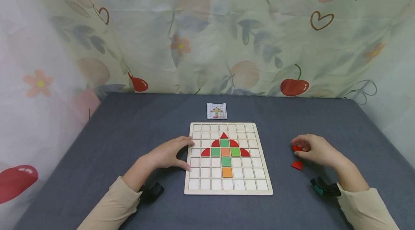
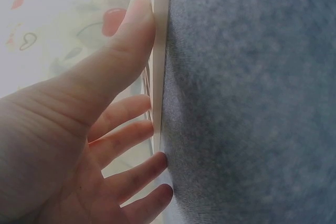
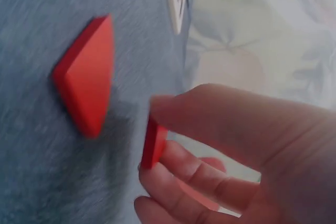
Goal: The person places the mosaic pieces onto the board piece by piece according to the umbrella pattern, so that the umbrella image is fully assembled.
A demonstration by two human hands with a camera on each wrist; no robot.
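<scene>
My left hand [image 1: 166, 153] rests at the left edge of a wooden grid board [image 1: 201, 184], thumb and fingertips against its side with the fingers fairly straight. In the left wrist view the thumb [image 2: 118, 48] and spread fingers touch the pale rim. Colored pieces form an arrow-like pattern on the grid: a red triangle [image 1: 223, 136], red quarter rounds, green squares and orange ones. Off to the right, my right hand [image 1: 319, 151] pinches a small red piece [image 3: 153, 142] between thumb and fingers. A second red piece, a quarter round [image 3: 86, 80], lies on the cloth nearby.
Behind the board lies a small printed card [image 1: 217, 111] showing a similar pattern on a grid. Dark grey cloth [image 1: 136, 114] covers the table. A patterned curtain [image 1: 207, 49] hangs along the table's back edge and sides.
</scene>
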